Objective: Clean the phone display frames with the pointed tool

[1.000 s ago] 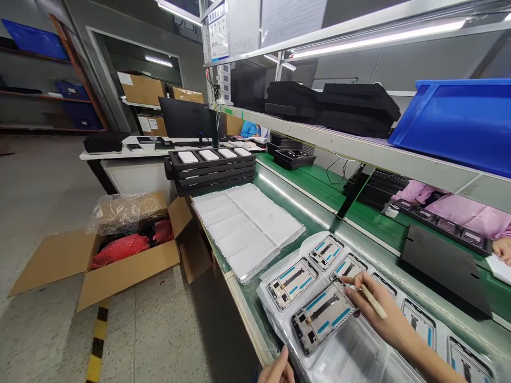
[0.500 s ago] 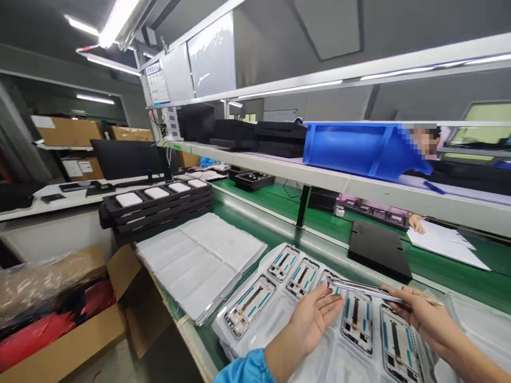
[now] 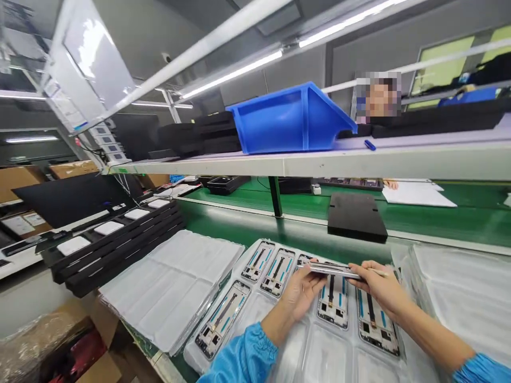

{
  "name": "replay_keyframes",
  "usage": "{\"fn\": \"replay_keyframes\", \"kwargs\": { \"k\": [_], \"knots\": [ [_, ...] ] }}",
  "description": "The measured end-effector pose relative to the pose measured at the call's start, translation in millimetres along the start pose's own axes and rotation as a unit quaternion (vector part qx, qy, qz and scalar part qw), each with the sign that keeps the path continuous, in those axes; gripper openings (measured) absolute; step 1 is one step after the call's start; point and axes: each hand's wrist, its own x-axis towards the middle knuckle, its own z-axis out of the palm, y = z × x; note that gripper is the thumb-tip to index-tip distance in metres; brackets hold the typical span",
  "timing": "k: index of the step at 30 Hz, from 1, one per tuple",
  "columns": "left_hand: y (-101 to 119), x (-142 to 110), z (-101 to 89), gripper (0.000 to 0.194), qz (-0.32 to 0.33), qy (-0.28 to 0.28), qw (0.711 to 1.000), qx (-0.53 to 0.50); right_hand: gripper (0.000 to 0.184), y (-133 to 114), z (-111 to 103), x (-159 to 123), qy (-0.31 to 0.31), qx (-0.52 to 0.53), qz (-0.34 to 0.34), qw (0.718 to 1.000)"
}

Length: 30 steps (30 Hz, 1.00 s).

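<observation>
Left hand (image 3: 302, 292) and right hand (image 3: 379, 290) grasp a phone frame (image 3: 333, 271) edge-on.
Right fingers also clench a stylus (image 3: 377, 272); below the fingers, 2 frames (image 3: 331, 303) lie in a tray (image 3: 327, 356).

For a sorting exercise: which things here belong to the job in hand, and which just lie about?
In use: left hand, right hand, phone screen frame, pale stylus, plastic tray of frames.
Lying about: blue bin, stacked black foam trays, black pad.

I see through one head-worn camera; it faces forward and down, rolled sideways, close above the wearer's left hand (image 3: 302, 293) and right hand (image 3: 379, 287) at the plastic tray (image 3: 325, 356).
</observation>
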Motion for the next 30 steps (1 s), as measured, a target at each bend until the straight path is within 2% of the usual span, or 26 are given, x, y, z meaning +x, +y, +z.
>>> {"fn": "replay_keyframes", "kwargs": {
  "k": [3,4,6,8,10,12,14,16,18,20,21,22,26,28,30],
  "knots": [
    [0.3,2.7,-0.9,0.028,-0.02,0.043,0.999,-0.016,0.042,-2.8,-3.1,-2.0,0.008,-0.038,-0.006,0.999],
    [0.0,3.6,-1.7,0.026,-0.022,0.059,0.998,-0.02,0.04,-5.4,-3.9,-4.6,0.022,-0.071,-0.034,0.997],
    [-1.3,5.1,-3.4,0.022,-0.018,0.085,0.996,-0.022,0.036,-10.3,-3.7,-12.9,0.056,-0.173,-0.159,0.97],
    [-3.2,6.4,-4.4,0.02,-0.012,0.096,0.995,-0.014,0.03,-11.5,-0.5,-23.9,0.048,-0.275,-0.332,0.901],
    [-5.5,7.6,-4.1,0.027,-0.019,0.089,0.996,0.004,0.026,-6.4,5.3,-34.9,-0.034,-0.341,-0.458,0.82],
    [-7.7,8.6,-3.1,0.034,-0.04,0.077,0.996,0.027,0.021,3.9,12.0,-42.8,-0.144,-0.405,-0.518,0.739],
    [-9.1,9.3,-2.5,0.029,-0.072,0.076,0.993,0.046,0.011,15.6,17.2,-45.4,-0.222,-0.474,-0.557,0.644],
    [-9.1,9.1,-2.4,0.021,-0.098,0.087,0.99,0.053,0.005,24.6,19.2,-42.6,-0.239,-0.521,-0.594,0.565],
    [-7.5,7.8,-2.7,0.021,-0.109,0.089,0.989,0.046,0.011,28.4,17.7,-36.6,-0.222,-0.546,-0.618,0.52],
    [-4.8,5.6,-2.9,0.025,-0.114,0.081,0.99,0.036,0.008,26.9,14.1,-30.4,-0.209,-0.559,-0.625,0.504],
    [-3.3,4.4,-3.0,0.027,-0.117,0.074,0.99,0.03,0.007,25.0,12.2,-27.9,-0.21,-0.561,-0.62,0.507],
    [-1.9,3.2,-3.2,0.031,-0.12,0.068,0.99,0.025,0.006,22.9,10.4,-26.1,-0.212,-0.561,-0.607,0.521],
    [1.0,-0.2,-3.9,0.045,-0.115,0.073,0.991,0.01,0.012,17.5,6.7,-22.6,-0.203,-0.55,-0.522,0.619],
    [0.2,-1.2,-4.6,0.052,-0.102,0.073,0.992,0.004,0.02,17.6,6.4,-21.4,-0.191,-0.549,-0.497,0.644],
    [-2.1,-2.2,-5.7,0.061,-0.093,0.051,0.994,-0.002,0.022,18.4,6.3,-20.0,-0.18,-0.553,-0.478,0.659]
  ]
}}
